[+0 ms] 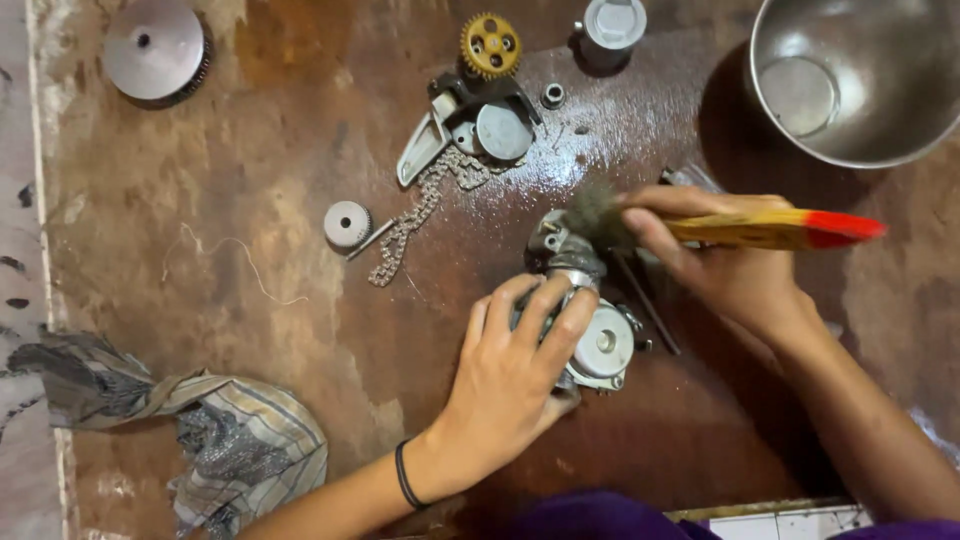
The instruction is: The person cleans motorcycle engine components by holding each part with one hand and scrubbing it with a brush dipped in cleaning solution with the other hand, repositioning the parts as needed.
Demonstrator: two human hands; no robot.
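My left hand grips a grey metal engine part that lies on the wet brown board. My right hand holds a paintbrush with a yellow handle and red tip. Its dark bristles rest against the upper end of the metal part. A thin dark rod lies beside the part, under my right hand.
A steel bowl stands at the top right. A chain, a yellow gear, a bracket with discs, a nut, a small cylinder, a large toothed disc and a piston-like cap lie about. A striped rag sits at bottom left.
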